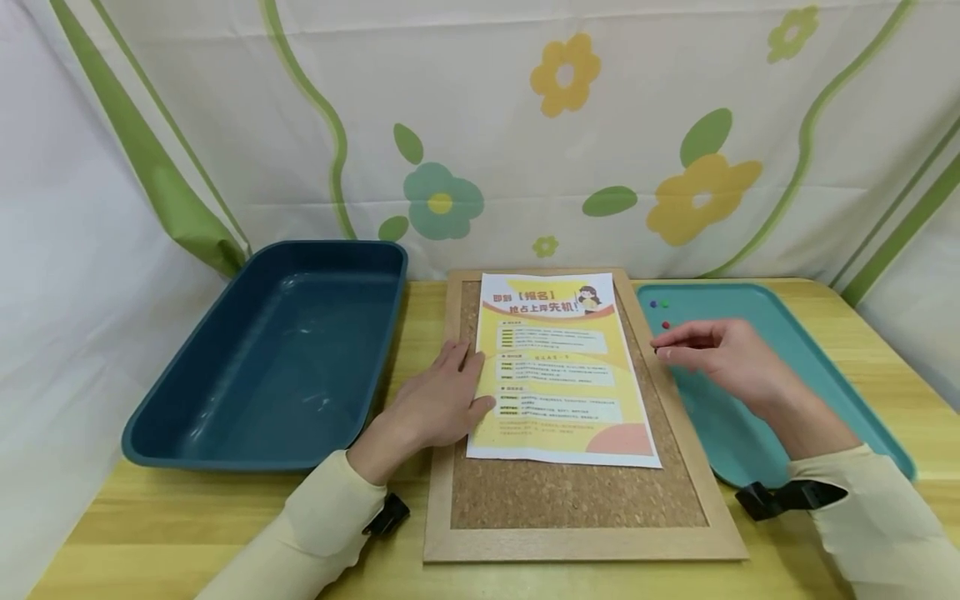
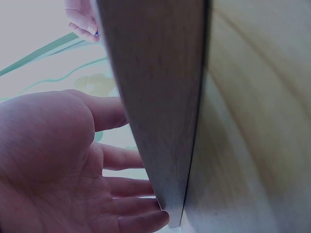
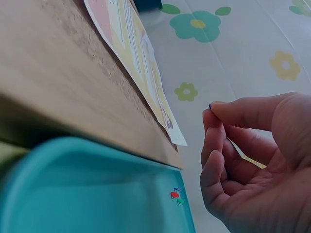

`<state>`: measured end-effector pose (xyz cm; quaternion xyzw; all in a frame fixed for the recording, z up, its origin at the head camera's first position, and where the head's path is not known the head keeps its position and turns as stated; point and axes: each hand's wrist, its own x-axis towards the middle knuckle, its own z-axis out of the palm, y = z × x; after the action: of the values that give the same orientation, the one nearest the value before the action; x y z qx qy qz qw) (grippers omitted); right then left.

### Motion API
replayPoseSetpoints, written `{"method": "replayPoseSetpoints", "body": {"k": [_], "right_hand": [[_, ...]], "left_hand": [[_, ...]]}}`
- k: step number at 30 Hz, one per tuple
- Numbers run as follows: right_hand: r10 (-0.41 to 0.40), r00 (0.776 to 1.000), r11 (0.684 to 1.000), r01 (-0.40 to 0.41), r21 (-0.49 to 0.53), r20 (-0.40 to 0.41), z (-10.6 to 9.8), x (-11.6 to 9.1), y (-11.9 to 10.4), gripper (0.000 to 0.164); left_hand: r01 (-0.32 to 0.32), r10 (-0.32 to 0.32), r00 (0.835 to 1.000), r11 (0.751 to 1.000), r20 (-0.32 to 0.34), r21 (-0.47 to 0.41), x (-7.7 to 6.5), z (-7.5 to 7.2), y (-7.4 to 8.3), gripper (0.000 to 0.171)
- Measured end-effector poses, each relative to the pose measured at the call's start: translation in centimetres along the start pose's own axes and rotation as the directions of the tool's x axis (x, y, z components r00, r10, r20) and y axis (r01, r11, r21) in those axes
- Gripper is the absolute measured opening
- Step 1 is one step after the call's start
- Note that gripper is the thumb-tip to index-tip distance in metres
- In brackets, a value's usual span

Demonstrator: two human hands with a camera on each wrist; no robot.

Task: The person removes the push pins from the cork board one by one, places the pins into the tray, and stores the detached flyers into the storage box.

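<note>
A printed yellow-and-white poster [image 1: 558, 367] lies on a wood-framed cork board [image 1: 540, 500]. My left hand [image 1: 435, 400] rests with spread fingers on the poster's left edge and the board's frame; from below, the left wrist view shows the fingers reaching over that frame [image 2: 155, 97]. Over the board's right edge, my right hand [image 1: 731, 367] pinches a small dark blue thumbtack [image 3: 210, 106] between thumb and index finger, mostly hidden by the fingertips. In the teal tray [image 1: 738, 442] lie a red thumbtack [image 3: 174, 195], a green thumbtack [image 3: 180, 201] and a blue thumbtack [image 3: 178, 190].
A deep dark-blue bin [image 1: 270, 367] stands left of the board on the wooden table [image 1: 172, 517]. The teal tray sits close along the board's right side. A white cloth [image 1: 495, 142] with printed flowers hangs behind everything.
</note>
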<state>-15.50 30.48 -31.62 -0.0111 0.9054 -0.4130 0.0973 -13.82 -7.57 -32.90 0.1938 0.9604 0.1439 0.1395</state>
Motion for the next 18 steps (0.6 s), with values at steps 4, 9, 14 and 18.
{"method": "replayPoseSetpoints", "body": {"k": [4, 9, 14, 18], "right_hand": [[0.011, 1.0, 0.999, -0.01, 0.036, -0.002, -0.3, 0.2, 0.2, 0.045], [0.023, 1.0, 0.999, -0.022, 0.03, -0.015, -0.6, 0.5, 0.4, 0.045], [0.024, 0.998, 1.0, -0.024, -0.004, -0.061, -0.9, 1.5, 0.2, 0.047], [0.039, 0.996, 0.999, -0.04, -0.009, -0.086, -1.3, 2.3, -0.2, 0.048]], "left_hand": [[0.001, -0.001, 1.0, 1.0, -0.008, 0.006, -0.1, 0.2, 0.0, 0.068], [0.008, -0.008, 1.0, 1.0, -0.004, -0.002, -0.2, 0.4, -0.1, 0.069], [0.001, -0.001, 1.0, 1.0, -0.016, 0.003, -0.1, 0.3, -0.1, 0.068], [-0.008, 0.008, 1.0, 1.0, -0.021, 0.005, -0.1, 0.1, -0.1, 0.067]]}}
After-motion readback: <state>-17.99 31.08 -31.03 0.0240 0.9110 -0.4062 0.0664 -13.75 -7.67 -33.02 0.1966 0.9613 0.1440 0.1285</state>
